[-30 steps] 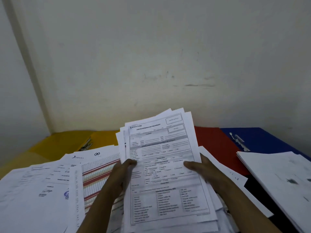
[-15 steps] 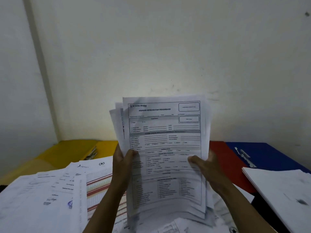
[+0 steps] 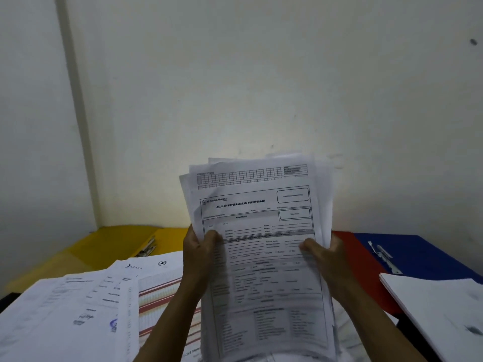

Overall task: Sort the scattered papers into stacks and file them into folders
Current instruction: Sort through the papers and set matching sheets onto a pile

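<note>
I hold a sheaf of printed forms [image 3: 261,231] upright above the desk, its bottom edge down near the papers below. My left hand [image 3: 200,250] grips its left edge with the thumb on the front sheet. My right hand [image 3: 321,253] grips the right edge the same way. The sheets are uneven at the top, with a gridded page sticking up behind the front form. An open yellow folder [image 3: 109,246] with a metal clip lies at the back left. A red folder [image 3: 358,259] and a blue folder [image 3: 423,254] lie at the back right.
Scattered papers [image 3: 86,304], some signed and one with coloured stripes, cover the desk to the left. A white paper stack [image 3: 439,307] lies on the right over the blue folder. A pale wall stands close behind the desk.
Both hands lifted the sheaf off the desk and stood it upright. The front sheet has since slid lower, so a gridded page shows above it.
</note>
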